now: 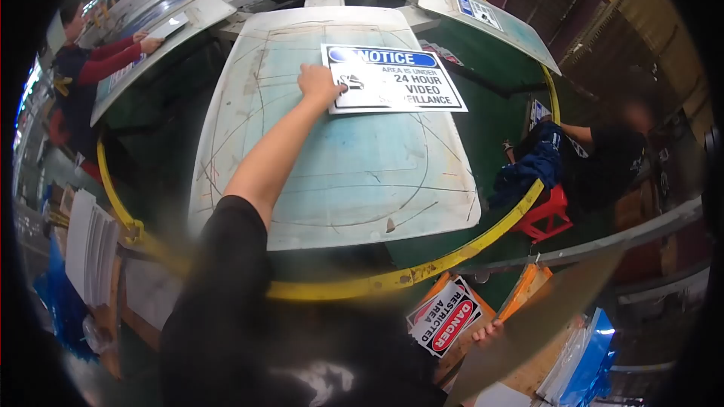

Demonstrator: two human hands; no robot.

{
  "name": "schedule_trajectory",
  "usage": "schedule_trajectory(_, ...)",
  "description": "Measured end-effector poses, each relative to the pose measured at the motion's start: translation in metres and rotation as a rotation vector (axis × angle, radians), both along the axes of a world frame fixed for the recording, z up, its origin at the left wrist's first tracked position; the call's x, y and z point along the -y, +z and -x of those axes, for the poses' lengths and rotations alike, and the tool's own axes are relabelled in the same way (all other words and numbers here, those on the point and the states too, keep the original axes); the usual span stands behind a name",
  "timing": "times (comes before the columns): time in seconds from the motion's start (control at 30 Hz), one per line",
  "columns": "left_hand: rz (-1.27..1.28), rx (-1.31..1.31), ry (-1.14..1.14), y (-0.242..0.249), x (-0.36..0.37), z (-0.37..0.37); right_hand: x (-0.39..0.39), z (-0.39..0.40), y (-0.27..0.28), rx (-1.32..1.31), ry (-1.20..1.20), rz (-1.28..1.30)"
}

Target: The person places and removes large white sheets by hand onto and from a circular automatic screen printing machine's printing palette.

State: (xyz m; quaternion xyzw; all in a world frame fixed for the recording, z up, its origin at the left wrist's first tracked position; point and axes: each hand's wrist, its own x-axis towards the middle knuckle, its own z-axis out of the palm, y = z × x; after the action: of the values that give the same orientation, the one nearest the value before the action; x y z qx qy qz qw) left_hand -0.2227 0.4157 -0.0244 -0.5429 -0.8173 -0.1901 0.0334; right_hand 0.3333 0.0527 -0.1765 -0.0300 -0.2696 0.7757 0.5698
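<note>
A white sign with a blue "NOTICE" header (407, 79) lies over the right part of a pale, stained platen (339, 173), its right end past the platen's edge. My left hand (320, 87) grips the sign's left edge, with the thumb on top. Low on the right, my right hand (488, 332) has its fingers curled at the edge of a large plain sheet (539, 324), which hides the rest of the hand. Beside those fingers is a stack of red and white "DANGER" signs (446, 316).
A yellow rail (369, 285) curves round the near side. Two other people are at the left (72, 75) and right (611, 154). More platens (490, 19) stand around the hub. White sheets (90, 252) are stacked at left; a red stool (544, 215) is at right.
</note>
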Motion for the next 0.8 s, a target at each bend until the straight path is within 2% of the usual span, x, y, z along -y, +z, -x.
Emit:
schedule_trajectory(0.03, -0.015, -0.217, 0.005, 0.001, 0.005, -0.002, -0.002, 0.011, 0.020, 0.188, -0.304, 0.226)
schedule_trajectory(0.1, -0.107, -0.212, -0.053, 0.004, 0.013, -0.008, -0.017, 0.052, 0.081, 0.640, -0.839, 0.730)
schedule_trajectory(0.13, -0.154, -0.210, -0.080, 0.008, 0.018, -0.013, -0.026, 0.056, 0.089, 0.642, -0.884, 0.721)
schedule_trajectory(0.17, -0.274, -0.150, -0.209, 0.018, 0.042, -0.027, -0.035, 0.059, 0.094, 0.645, -0.928, 0.710)
schedule_trajectory(0.2, -0.306, 0.041, -0.504, 0.006, 0.053, -0.024, -0.045, 0.064, 0.100, 0.644, -0.971, 0.699)
schedule_trajectory(0.23, -0.027, 0.612, -0.648, 0.034, 0.107, -0.045, -0.056, 0.073, 0.109, 0.716, -0.990, 0.655)
schedule_trajectory(0.3, 0.206, 1.306, -0.995, 0.048, 0.197, -0.057, -0.076, 0.095, 0.126, 0.852, -1.029, 0.571)
schedule_trajectory(0.37, 0.343, 1.724, -0.981, 0.068, 0.272, -0.051, -0.097, 0.110, 0.132, 0.911, -0.964, 0.490)
schedule_trajectory(0.43, 0.282, 1.701, -0.780, 0.073, 0.313, -0.043, -0.116, 0.116, 0.130, 0.958, -0.869, 0.387)
schedule_trajectory(0.47, 0.208, 1.702, -0.598, 0.073, 0.322, -0.038, -0.128, 0.116, 0.126, 0.979, -0.803, 0.321)
schedule_trajectory(0.57, 0.059, 1.433, -0.381, 0.058, 0.323, -0.002, -0.156, 0.159, 0.141, 0.980, -0.669, 0.072)
schedule_trajectory(0.63, -0.079, 1.325, -0.328, 0.052, 0.308, 0.024, -0.175, 0.195, 0.151, 1.056, -0.647, -0.135)
schedule_trajectory(0.7, -0.181, 1.023, -0.326, 0.039, 0.286, 0.057, -0.196, 0.225, 0.166, 1.204, -0.545, -0.269)
schedule_trajectory(0.73, -0.220, 0.841, -0.356, 0.029, 0.272, 0.075, -0.203, 0.242, 0.177, 1.285, -0.470, -0.198)
schedule_trajectory(0.8, -0.237, 0.558, -0.366, 0.016, 0.248, 0.104, -0.228, 0.270, 0.176, 1.371, -0.474, -0.240)
